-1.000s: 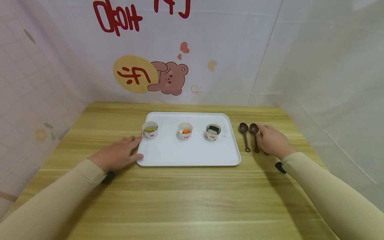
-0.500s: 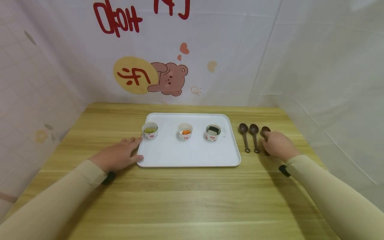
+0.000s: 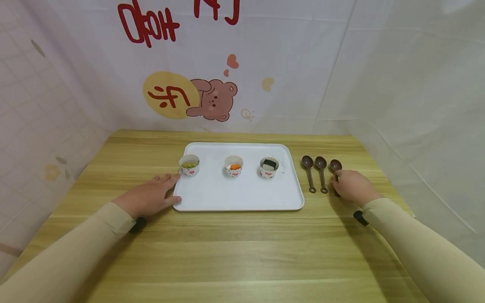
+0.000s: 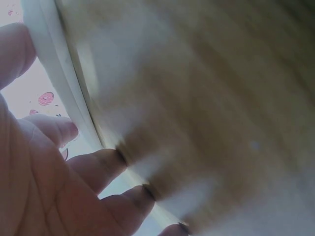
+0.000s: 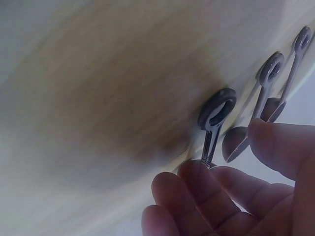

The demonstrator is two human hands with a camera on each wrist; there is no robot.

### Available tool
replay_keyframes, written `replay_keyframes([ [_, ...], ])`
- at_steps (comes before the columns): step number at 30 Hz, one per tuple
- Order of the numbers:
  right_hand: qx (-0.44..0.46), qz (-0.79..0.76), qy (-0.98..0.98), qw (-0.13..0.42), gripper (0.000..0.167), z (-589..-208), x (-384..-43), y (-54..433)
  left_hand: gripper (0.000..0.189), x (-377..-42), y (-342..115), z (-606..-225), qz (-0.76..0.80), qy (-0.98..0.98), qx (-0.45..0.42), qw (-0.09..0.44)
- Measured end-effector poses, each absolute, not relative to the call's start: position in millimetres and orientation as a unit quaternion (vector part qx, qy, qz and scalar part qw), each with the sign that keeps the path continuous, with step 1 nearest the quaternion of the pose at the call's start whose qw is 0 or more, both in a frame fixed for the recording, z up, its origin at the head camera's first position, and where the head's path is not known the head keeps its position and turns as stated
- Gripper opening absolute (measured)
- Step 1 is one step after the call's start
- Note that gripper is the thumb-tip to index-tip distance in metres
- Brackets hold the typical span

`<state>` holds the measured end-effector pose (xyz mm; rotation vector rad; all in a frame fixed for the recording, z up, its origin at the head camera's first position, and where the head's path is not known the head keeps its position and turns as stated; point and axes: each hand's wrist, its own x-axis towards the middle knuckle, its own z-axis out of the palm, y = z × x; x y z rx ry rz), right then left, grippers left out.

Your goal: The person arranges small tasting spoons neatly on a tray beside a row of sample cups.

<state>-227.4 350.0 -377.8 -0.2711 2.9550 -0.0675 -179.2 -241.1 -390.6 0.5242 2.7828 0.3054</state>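
Observation:
My left hand (image 3: 149,196) lies at the left edge of a white tray (image 3: 238,195), its spread fingers and thumb touching the rim. On the tray, a paper cup with green pieces (image 3: 190,171) is closest to that hand. Right of the tray, three brown measuring spoons lie in a row, bowls away from me: a left spoon (image 3: 310,176), a middle spoon (image 3: 322,176) and a right spoon (image 3: 335,164). My right hand (image 3: 354,187) is over the handle of the right spoon. The right wrist view shows its fingertips (image 5: 194,169) by the handle (image 5: 209,142), thumb apart from them.
Two more paper cups stand on the tray, a cup with orange pieces (image 3: 233,171) in the middle and a cup with dark and pale pieces (image 3: 269,173) at the right. The wooden table (image 3: 242,252) is bounded by a printed cloth (image 3: 288,63) behind and at both sides.
My right hand has moved right, from beside the middle spoon to the right spoon, whose bowl came into view. Over the last half second it shifted only slightly. My left hand stayed put.

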Motion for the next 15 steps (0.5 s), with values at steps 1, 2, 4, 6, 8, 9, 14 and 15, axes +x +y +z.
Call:
replay_keyframes([
  [1, -0.09, -0.024, 0.992, 0.088, 0.023, -377.8, -227.1, 350.2, 0.086, -179.4, -241.4, -390.7, 0.105, 0.967, 0.184, 0.145],
  [2, -0.088, -0.025, 0.992, 0.089, 0.023, -378.2, -227.0, 350.4, 0.086, -179.2, -241.5, -390.3, 0.105, 0.967, 0.185, 0.144],
  [4, -0.086, -0.026, 0.992, 0.092, 0.022, -379.1, -226.8, 351.3, 0.086, -179.3, -241.6, -390.4, 0.108, 0.966, 0.185, 0.147],
  [6, -0.085, -0.027, 0.992, 0.093, 0.022, -380.2, -226.4, 351.9, 0.086, -179.6, -241.6, -390.8, 0.112, 0.965, 0.183, 0.15],
  [8, -0.085, -0.027, 0.992, 0.092, 0.022, -381.4, -226.3, 352.9, 0.086, -179.8, -241.5, -390.9, 0.115, 0.965, 0.182, 0.152],
  [9, -0.085, -0.027, 0.992, 0.091, 0.022, -381.7, -226.0, 353.1, 0.086, -180.1, -241.5, -391.6, 0.116, 0.965, 0.181, 0.153],
  [14, -0.087, -0.027, 0.992, 0.083, 0.023, -382.9, -224.6, 353.8, 0.085, -180.8, -242.1, -392.8, 0.113, 0.965, 0.183, 0.151],
  [15, -0.087, -0.028, 0.992, 0.082, 0.022, -382.8, -224.4, 353.9, 0.085, -180.9, -242.1, -392.8, 0.112, 0.965, 0.183, 0.151],
])
